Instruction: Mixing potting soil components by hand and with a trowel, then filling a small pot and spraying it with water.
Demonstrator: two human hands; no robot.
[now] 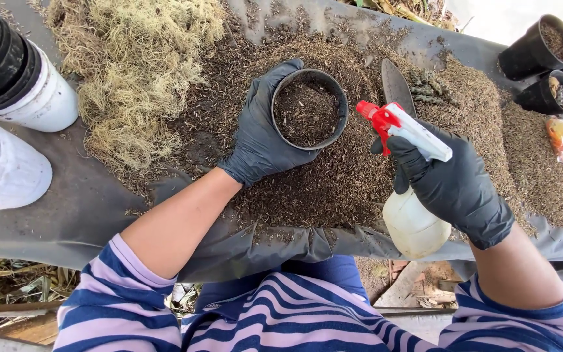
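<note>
black-gloved left hand grips round black plastic pot, already filled with dark mix; right hand clasps white spray bottle, red nozzle aimed at it, wetting undone

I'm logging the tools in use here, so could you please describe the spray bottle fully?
The spray bottle has a rounded white, plastic-looking body, a white head and a red trigger and nozzle. The right hand, in a black glove, grips its neck. It is held above the table's near edge, nozzle aimed at the black pot of dark soil held by the left hand.
</note>
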